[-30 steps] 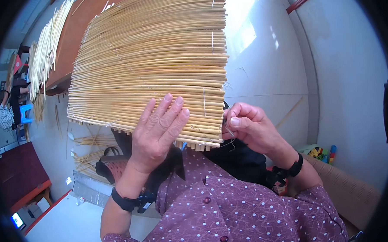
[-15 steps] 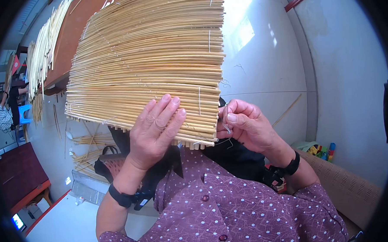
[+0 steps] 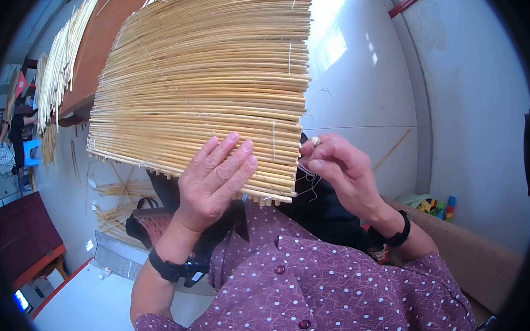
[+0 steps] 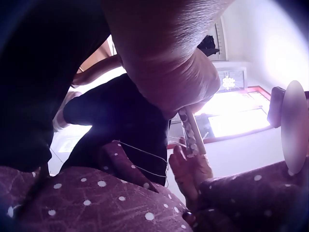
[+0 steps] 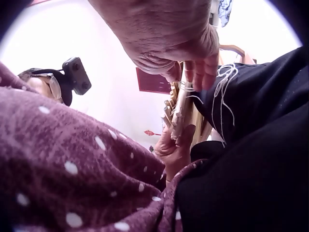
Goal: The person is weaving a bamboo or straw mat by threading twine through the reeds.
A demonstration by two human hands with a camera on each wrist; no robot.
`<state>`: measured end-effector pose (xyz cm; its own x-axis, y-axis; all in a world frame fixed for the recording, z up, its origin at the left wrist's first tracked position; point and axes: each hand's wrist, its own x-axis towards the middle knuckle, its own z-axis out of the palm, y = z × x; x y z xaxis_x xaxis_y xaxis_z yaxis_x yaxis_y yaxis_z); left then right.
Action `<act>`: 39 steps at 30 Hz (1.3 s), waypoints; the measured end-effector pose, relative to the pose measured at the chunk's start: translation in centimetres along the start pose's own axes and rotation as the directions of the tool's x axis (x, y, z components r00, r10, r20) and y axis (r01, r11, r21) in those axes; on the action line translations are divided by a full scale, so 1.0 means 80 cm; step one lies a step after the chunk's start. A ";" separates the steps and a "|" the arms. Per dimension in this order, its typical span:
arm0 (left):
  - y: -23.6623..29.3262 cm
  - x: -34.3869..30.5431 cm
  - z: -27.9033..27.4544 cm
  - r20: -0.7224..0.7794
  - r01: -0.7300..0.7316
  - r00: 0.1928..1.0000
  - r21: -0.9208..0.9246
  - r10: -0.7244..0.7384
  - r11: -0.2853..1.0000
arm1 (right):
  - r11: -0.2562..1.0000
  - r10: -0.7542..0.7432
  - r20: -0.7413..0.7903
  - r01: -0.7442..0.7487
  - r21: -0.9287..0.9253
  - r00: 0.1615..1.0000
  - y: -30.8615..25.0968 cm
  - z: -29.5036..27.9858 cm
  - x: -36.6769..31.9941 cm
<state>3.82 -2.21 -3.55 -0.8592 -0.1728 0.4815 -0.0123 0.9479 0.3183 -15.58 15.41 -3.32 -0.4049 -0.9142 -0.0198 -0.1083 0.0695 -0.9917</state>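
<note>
A mat of thin straw-coloured sticks (image 3: 197,91), stitched with white thread, slants across the head view. My left hand (image 3: 215,182) grips its near edge, four fingers spread on top and the thumb hidden beneath. At the right corner my right hand (image 3: 345,171) pinches white thread (image 3: 308,186) close to the stick ends; a ridged metal ring (image 3: 315,141) circles one finger. In the right wrist view, loose loops of thread (image 5: 224,92) hang beside the right hand (image 5: 169,38), whose fingertips are right at the sticks (image 5: 181,108). What lies between those fingertips is largely hidden.
Pale sticks (image 3: 65,53) lie in a bundle on a brown table (image 3: 98,60) at the far left. More loose sticks (image 3: 122,216) are on the floor, with a blue stool (image 3: 33,155) beyond. A woven bench (image 3: 458,246) stands at the right, near colourful blocks (image 3: 441,207).
My right hand has turned at the mat's corner, bringing the ringed finger into view and its fingertips nearer the stick ends. The mat has shifted slightly; my left hand stays on its near edge.
</note>
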 end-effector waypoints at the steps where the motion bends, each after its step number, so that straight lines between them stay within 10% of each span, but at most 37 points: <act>1: 0.000 -0.001 0.000 0.004 -0.006 1.000 -0.004 0.006 1.000 | 1.000 0.001 0.005 -0.001 -0.001 1.000 -0.007 0.000 -0.002; 4: -0.002 -0.005 0.004 -0.002 -0.030 1.000 0.003 0.030 1.000 | 0.955 -0.207 0.071 0.217 -0.205 0.976 -0.022 0.001 -0.006; 15: 0.003 -0.003 -0.005 0.100 -0.056 0.994 0.048 0.052 0.997 | 0.833 0.275 -0.065 -0.203 0.515 0.959 -0.001 -0.001 -0.006; 23: -0.008 0.010 -0.010 0.107 0.054 0.991 0.261 -0.084 0.964 | 0.862 0.280 -0.018 -0.243 0.445 0.960 0.008 0.001 -0.012; 31: -0.042 0.041 -0.109 -0.179 0.082 0.983 0.244 -0.038 0.966 | 0.888 0.183 0.050 -0.187 0.420 0.982 0.019 0.009 -0.026; 34: -0.096 0.059 -0.187 -0.257 0.019 0.956 0.540 0.143 0.841 | 0.877 0.123 0.099 -0.155 0.455 0.987 0.029 0.015 -0.018; 39: -0.094 0.150 -0.279 -0.618 0.111 0.782 0.268 0.082 0.957 | 0.915 0.063 0.159 -0.120 0.384 0.985 0.030 0.025 -0.014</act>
<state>5.04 -17.39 18.06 -0.3574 -0.2228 0.9070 -0.2439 0.9597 0.1396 -13.55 15.82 -5.95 -0.2618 -0.9597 -0.1022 0.2986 0.0202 -0.9542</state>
